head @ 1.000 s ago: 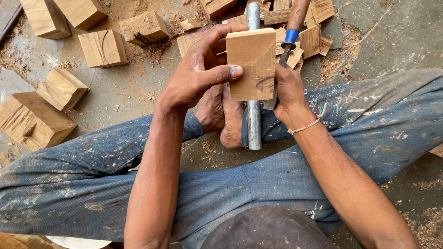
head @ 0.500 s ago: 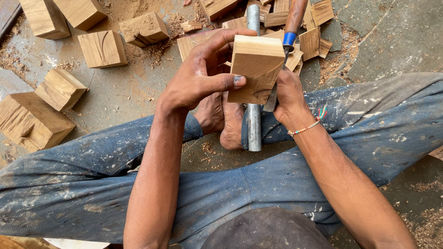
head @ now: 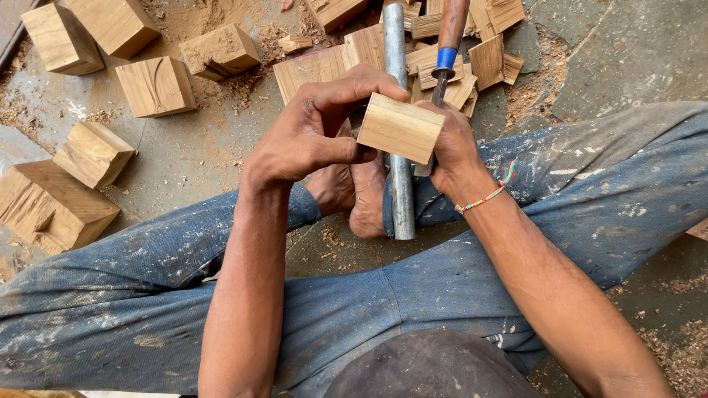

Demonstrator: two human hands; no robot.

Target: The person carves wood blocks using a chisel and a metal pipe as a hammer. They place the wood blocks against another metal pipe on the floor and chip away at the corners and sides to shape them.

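Blocks of pale wood lie scattered over the dusty floor at the far left, some dusted with sawdust. Moving inward, the left hand curls around the near end of a small wooden block, thumb pressed along its left face and fingers hooked over the top edge. The block is held up above the crossed bare feet and in front of a steel pipe that runs away from the person. On the block's right side the right hand clasps it, closed also around a chisel with a wooden handle and blue band. Thin offcuts are piled beyond. Paint-flecked jeans cover both knees.
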